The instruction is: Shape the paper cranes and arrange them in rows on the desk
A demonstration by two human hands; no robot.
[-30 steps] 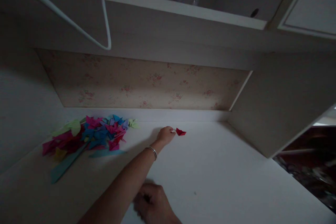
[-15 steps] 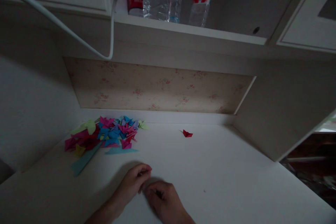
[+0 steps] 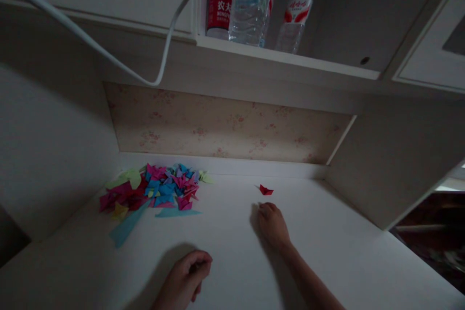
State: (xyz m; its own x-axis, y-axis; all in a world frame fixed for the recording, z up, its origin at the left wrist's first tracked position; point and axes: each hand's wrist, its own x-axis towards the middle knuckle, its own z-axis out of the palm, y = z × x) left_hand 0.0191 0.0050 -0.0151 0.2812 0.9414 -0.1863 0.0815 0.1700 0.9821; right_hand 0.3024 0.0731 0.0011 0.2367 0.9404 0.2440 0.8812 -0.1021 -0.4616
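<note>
My right hand is stretched forward over the white desk, its fingers closed together just short of a small red folded paper piece. A gap separates them. Whatever those fingertips may hold is too small to make out. Low in the picture, my left hand is curled with thumb and fingers pinched together; I cannot see what, if anything, is inside. To its upper left lies a heap of colourful folded paper pieces in pink, blue, red and green. Two light-blue paper strips lie in front of the heap.
Above the desk hangs an open shelf with several plastic bottles. A white bent tube crosses the upper left. Side panels bound the desk left and right.
My right hand has moved away from my left hand, forward and right toward the red paper piece. My left hand stays low and closed. The view has shifted slightly.
</note>
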